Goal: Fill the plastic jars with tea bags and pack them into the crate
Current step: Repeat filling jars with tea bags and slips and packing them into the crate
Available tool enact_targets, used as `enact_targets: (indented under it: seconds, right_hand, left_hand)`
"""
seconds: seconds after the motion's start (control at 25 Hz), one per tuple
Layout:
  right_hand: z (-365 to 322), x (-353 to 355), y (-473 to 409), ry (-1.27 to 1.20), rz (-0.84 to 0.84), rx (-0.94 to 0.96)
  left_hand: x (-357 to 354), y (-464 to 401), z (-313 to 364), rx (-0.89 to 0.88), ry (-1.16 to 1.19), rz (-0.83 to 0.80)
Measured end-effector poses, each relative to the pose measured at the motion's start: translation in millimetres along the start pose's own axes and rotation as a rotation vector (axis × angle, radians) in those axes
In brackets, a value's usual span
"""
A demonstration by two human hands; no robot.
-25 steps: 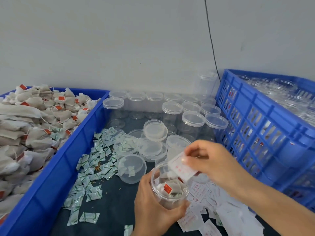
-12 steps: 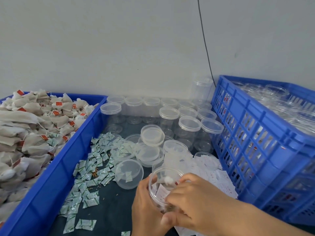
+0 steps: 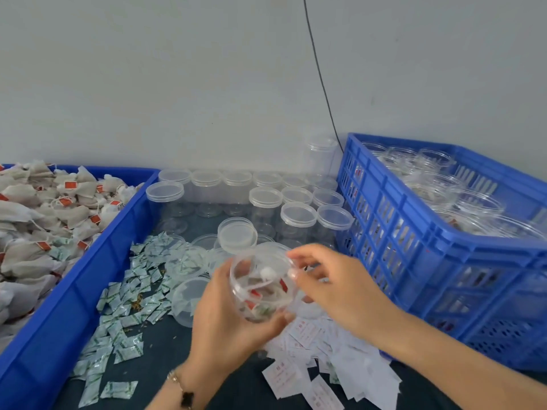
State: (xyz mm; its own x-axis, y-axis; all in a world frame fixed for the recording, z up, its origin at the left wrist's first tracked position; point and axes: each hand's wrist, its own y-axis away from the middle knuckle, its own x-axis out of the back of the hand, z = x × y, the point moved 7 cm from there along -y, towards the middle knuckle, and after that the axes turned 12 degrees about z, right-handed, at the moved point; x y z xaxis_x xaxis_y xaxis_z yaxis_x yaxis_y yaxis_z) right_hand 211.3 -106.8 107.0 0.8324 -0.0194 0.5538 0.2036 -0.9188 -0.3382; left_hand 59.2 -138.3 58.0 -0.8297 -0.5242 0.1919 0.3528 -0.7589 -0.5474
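My left hand (image 3: 225, 324) grips a clear plastic jar (image 3: 263, 288) from below and tilts its mouth towards me. Tea bags with red tags and a white slip lie inside it. My right hand (image 3: 334, 285) hovers at the jar's right rim with loosely curled fingers, and I see nothing held in it. The blue slatted crate (image 3: 414, 232) stands to the right with several jars in it. A heap of tea bags (image 3: 44, 220) fills the blue bin (image 3: 88, 291) on the left.
Several empty lidded jars (image 3: 297, 216) stand along the back wall. Loose lids (image 3: 236, 233) and an open jar (image 3: 186, 300) lie mid-table. Green-white sachets (image 3: 130, 294) are scattered on the left and white paper slips (image 3: 310, 371) under my hands.
My right hand pushed a white paper slip into the jar and has drawn back out to the rim. My left hand has lifted the jar and tilted it towards me.
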Motion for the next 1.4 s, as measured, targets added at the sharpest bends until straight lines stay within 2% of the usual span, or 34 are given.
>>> enact_targets:
  seconds: [0.12,0.4,0.56,0.72,0.8,0.92,1.0,1.08,1.16,1.32,1.4]
  right_hand:
    - [-14,42,-7,-0.141,0.125,-0.092]
    - [-35,135,-10,-0.259,0.392,-0.118]
    - [-53,195,-16,-0.213,0.471,-0.029]
    - [-71,283,-49,-0.105,0.65,0.052]
    - [-74,324,-66,0.026,0.718,0.061]
    - [-61,370,-93,0.162,0.794,0.016]
    - [-43,393,-111,0.259,0.837,-0.038]
    - [-17,410,-128,0.361,0.88,-0.093]
    - [12,423,-146,0.438,0.915,-0.155]
    - [80,423,-175,0.627,0.894,-0.293]
    - [117,413,-187,0.716,0.83,-0.367]
  left_hand:
    - [-9,-24,37,-0.006,0.01,-0.078]
    - [-51,-54,126,-0.049,0.105,-0.215]
    - [-86,-68,181,-0.085,0.251,-0.352]
    - [-147,-112,248,-0.166,0.356,-0.494]
    - [-183,-138,279,-0.283,0.274,-0.513]
    - [-236,-173,300,-0.364,0.011,-0.545]
    - [-267,-185,308,-0.394,0.066,-0.587]
    - [-293,-195,305,-0.416,0.107,-0.525]
    - [-327,-201,300,-0.499,0.04,-0.457]
    - [-397,-198,267,-0.628,-0.213,-0.449]
    - [-429,-191,251,-0.81,-0.441,-0.436]
